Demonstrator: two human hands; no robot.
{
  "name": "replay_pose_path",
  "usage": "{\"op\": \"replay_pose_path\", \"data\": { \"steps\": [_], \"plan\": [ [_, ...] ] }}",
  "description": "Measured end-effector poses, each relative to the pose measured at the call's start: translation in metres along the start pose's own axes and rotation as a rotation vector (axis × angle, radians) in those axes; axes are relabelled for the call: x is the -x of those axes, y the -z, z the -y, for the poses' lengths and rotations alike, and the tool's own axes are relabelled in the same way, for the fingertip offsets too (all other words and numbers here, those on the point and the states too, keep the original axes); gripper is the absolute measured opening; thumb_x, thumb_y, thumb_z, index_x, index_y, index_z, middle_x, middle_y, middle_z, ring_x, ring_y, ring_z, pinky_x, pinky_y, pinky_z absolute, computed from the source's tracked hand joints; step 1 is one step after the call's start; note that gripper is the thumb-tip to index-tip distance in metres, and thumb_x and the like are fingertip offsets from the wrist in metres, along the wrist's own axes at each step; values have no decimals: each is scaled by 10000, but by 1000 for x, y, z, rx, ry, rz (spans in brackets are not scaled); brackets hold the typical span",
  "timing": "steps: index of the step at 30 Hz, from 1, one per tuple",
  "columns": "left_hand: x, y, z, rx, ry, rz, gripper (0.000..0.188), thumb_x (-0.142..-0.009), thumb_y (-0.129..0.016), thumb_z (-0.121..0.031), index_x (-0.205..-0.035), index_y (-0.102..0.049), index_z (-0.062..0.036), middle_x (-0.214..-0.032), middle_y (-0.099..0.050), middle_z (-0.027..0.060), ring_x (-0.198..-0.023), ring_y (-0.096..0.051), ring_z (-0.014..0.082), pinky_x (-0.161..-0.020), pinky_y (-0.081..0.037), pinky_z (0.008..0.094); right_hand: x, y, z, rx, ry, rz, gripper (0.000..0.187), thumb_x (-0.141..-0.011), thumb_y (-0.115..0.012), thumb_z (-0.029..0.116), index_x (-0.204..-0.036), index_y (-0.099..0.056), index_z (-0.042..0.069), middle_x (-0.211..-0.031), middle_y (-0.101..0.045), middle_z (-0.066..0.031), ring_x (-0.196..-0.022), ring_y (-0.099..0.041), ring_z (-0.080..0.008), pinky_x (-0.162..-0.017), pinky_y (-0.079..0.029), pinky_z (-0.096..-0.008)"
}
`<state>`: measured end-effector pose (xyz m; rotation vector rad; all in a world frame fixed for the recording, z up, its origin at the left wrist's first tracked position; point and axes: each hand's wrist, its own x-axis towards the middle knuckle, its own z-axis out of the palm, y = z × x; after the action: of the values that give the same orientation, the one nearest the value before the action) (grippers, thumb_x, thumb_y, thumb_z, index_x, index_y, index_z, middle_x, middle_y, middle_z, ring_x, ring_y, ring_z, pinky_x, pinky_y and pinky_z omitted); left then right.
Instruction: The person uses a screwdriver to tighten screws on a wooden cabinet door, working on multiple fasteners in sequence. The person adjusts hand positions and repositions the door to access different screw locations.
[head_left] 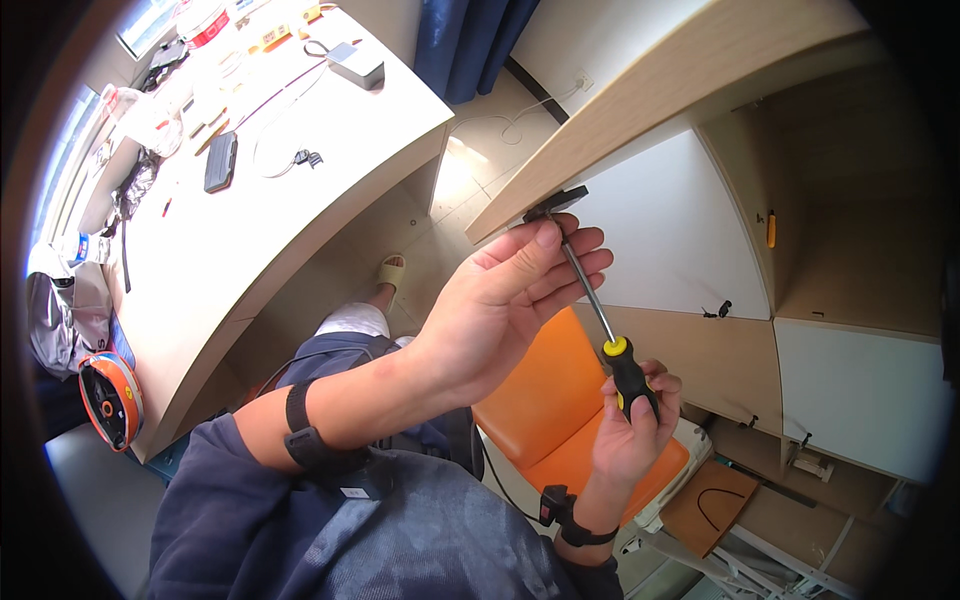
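A screwdriver [591,284] with a black and yellow handle slants up to the left. My right hand [637,425] is closed around its handle. Near the tip of the shaft, my left hand [500,290] pinches with thumb and forefinger, its other fingers loosely stretched out. The tip meets a black cabinet handle [556,203] on the edge of a light wooden panel [610,130]. My fingers hide the exact contact point and any screw there.
Cabinet compartments with white doors [660,230] stand at the right. Below my hands is an orange chair [545,375]. A long desk [330,160] on the left bears a grey box [356,64], a black case [221,162] and cables. An orange-rimmed spool [110,400] sits by its near end.
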<state>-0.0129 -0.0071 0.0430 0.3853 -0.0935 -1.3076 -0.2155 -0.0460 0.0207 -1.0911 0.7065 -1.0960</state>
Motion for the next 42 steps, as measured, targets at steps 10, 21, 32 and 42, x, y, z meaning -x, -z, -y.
{"op": "replay_pose_path", "data": {
  "steps": [10, 21, 32, 42],
  "plan": [
    [-1, -4, -2, 79, -43, -44, 280, -937, -524, -257, -1112, -529, -38, -1134, -589, 101, -1092, -554, 223, -998, -413, 369, -14, -3, 15, 185, 95, 108, 273, -745, -647, 22, -954, -470, 29, -1034, -501, -151, -732, -593, -233, -576, -484, -284],
    [-3, 3, -3, 60, -28, 10, 262, -966, -455, -266, -1141, -509, -78, -1107, -589, 53, -1082, -555, 177, -995, -421, 332, -19, 3, 17, 816, 529, 162, 419, -650, -758, -10, -981, -506, 37, -987, -530, -148, -809, -590, -223, -666, -507, -295],
    [-4, 3, -5, 77, -8, -12, 217, -955, -484, -257, -1080, -521, -83, -1071, -599, 49, -1065, -556, 172, -984, -423, 330, -18, 8, 9, 757, 411, 88, 338, -722, -739, 118, -981, -573, -21, -945, -601, -156, -803, -586, -210, -711, -483, -293],
    [-4, 2, -12, 72, -4, -49, 239, -918, -560, -238, -1065, -546, -49, -1071, -605, 80, -1060, -560, 207, -977, -417, 354, -18, -2, 3, 892, 660, 144, 341, -731, -735, 118, -990, -553, -9, -927, -584, -149, -787, -581, -224, -692, -479, -303]
  ]
}}
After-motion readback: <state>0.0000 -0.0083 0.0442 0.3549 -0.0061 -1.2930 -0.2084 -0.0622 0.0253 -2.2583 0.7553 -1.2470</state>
